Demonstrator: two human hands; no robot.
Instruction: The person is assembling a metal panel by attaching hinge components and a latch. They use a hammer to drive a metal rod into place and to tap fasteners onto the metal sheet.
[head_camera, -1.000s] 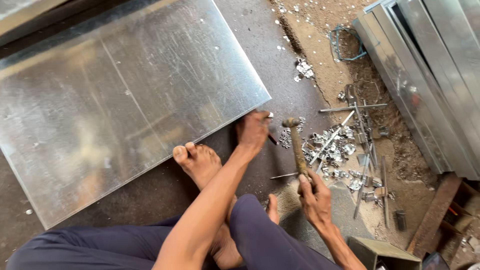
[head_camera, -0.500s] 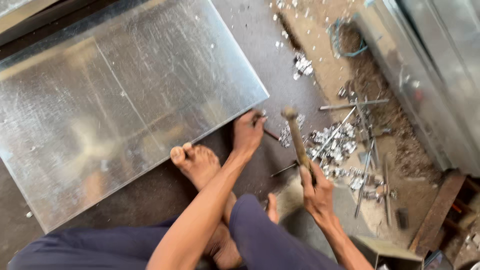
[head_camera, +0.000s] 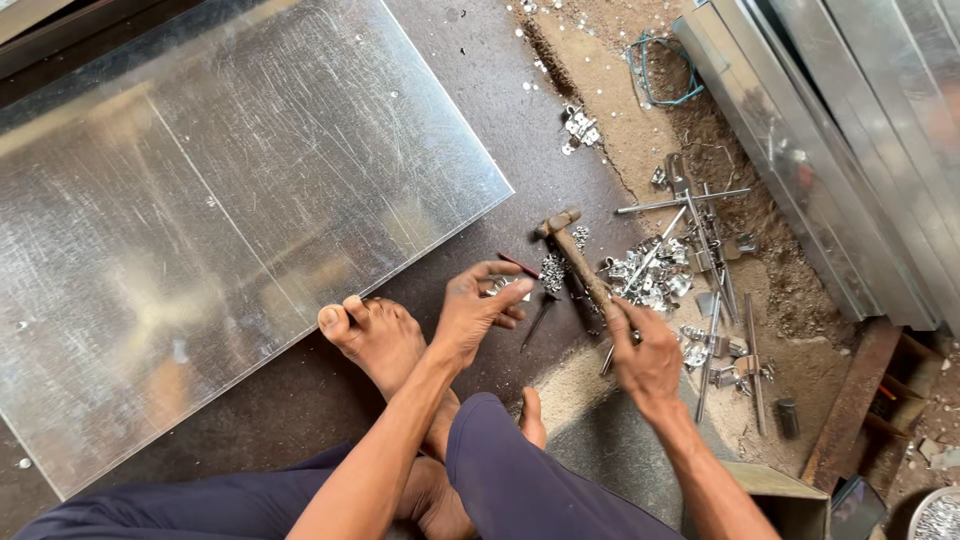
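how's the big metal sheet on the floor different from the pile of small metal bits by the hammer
The metal sheet is one large flat panel lying on the dark floor; the small metal bits are many tiny pieces heaped loosely. The sheet is smooth, with scratches and a crease line; the bits look bent and irregular. The sheet lies to the left of the left hand; the bits lie beside the hammer held by the right hand. Both are shiny and silver.
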